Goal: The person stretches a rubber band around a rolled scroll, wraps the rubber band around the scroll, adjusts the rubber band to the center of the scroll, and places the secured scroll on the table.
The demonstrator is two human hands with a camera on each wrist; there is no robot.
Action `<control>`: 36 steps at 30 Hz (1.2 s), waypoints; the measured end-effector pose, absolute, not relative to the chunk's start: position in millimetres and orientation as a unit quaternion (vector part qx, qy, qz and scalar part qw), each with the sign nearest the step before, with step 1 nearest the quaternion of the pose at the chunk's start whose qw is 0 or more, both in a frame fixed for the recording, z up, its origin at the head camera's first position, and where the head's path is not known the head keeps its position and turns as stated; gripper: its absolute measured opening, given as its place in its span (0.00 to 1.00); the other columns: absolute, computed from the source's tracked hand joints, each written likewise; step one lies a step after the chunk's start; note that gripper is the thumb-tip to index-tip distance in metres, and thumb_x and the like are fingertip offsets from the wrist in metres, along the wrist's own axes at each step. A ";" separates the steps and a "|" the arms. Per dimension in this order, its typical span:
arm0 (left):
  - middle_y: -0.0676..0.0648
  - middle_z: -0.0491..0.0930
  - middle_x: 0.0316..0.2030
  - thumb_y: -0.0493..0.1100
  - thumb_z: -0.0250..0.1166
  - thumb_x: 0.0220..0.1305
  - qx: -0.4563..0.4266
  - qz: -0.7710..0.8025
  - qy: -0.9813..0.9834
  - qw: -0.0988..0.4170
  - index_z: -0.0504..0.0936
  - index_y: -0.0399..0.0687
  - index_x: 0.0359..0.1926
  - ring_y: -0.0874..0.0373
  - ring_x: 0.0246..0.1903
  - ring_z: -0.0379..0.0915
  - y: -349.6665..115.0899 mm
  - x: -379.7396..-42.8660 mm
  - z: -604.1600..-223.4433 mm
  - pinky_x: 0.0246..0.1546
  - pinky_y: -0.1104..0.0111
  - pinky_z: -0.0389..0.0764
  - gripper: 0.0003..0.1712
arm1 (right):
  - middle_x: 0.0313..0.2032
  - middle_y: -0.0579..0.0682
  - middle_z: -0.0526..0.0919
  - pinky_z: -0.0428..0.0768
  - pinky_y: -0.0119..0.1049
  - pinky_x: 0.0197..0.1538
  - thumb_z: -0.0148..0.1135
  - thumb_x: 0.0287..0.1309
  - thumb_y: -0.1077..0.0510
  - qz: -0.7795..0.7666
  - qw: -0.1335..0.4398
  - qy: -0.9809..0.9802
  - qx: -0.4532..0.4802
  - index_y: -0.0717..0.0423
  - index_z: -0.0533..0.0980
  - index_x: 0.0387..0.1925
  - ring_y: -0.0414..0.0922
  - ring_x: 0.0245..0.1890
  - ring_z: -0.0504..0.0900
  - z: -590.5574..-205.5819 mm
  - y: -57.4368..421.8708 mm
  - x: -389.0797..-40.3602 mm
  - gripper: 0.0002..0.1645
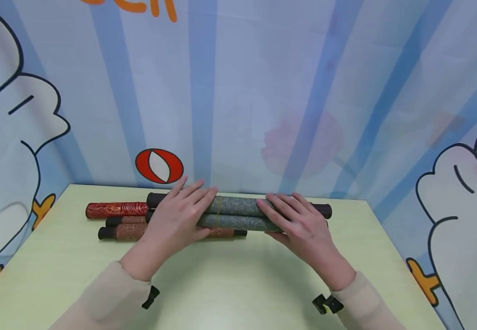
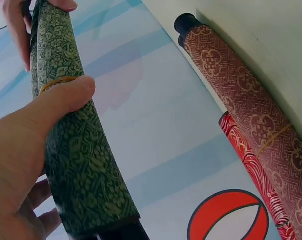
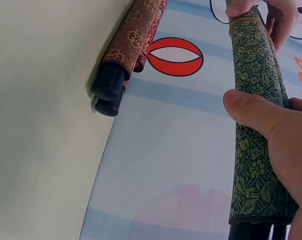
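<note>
Both hands hold a pair of green patterned scrolls [image 1: 242, 206] with dark rod ends, lying side by side. A thin yellowish band [image 2: 58, 81] goes around the pair near its middle. My left hand [image 1: 180, 215] grips the left part, with its thumb lying across the green cloth by the band in the left wrist view. My right hand [image 1: 300, 224] grips the right part, thumb on the near side and fingers over the far side. In the wrist views, the green pair appears raised off the table.
Brown patterned scrolls [image 1: 131, 232] with black ends lie on the pale table [image 1: 238, 284], below and left of the green pair. A red scroll [image 1: 116, 210] lies behind them. A printed cloth backdrop [image 1: 242, 91] rises at the table's back edge.
</note>
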State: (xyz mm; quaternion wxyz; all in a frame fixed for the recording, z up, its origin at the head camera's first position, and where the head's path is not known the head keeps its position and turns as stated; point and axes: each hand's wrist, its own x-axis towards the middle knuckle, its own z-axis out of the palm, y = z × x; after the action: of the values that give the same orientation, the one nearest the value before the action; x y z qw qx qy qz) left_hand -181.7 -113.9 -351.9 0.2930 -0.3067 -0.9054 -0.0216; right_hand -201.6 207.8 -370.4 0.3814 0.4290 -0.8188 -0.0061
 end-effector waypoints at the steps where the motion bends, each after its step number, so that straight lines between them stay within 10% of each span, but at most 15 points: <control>1: 0.41 0.86 0.60 0.58 0.90 0.42 -0.309 -0.022 -0.903 0.298 0.81 0.40 0.69 0.42 0.67 0.77 -112.8 -181.8 -353.1 0.77 0.44 0.65 0.55 | 0.66 0.54 0.83 0.80 0.57 0.68 0.89 0.46 0.47 -0.005 0.382 -0.819 0.429 0.47 0.74 0.75 0.55 0.63 0.83 -370.9 207.7 -201.4 0.55; 36: 0.42 0.85 0.61 0.57 0.89 0.46 -0.327 -0.033 -0.870 0.367 0.82 0.40 0.67 0.44 0.65 0.79 -93.9 -178.7 -360.0 0.76 0.47 0.69 0.50 | 0.65 0.54 0.83 0.80 0.57 0.68 0.89 0.47 0.45 0.007 0.400 -0.810 0.428 0.47 0.75 0.75 0.55 0.61 0.84 -372.9 194.1 -201.3 0.53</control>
State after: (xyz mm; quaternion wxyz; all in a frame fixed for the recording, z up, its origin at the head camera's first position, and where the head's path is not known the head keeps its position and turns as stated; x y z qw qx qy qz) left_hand -178.7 -93.9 -360.0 0.3673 -0.3271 -0.8700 -0.0332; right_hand -201.3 194.1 -372.9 0.4001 0.4281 -0.8103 0.0067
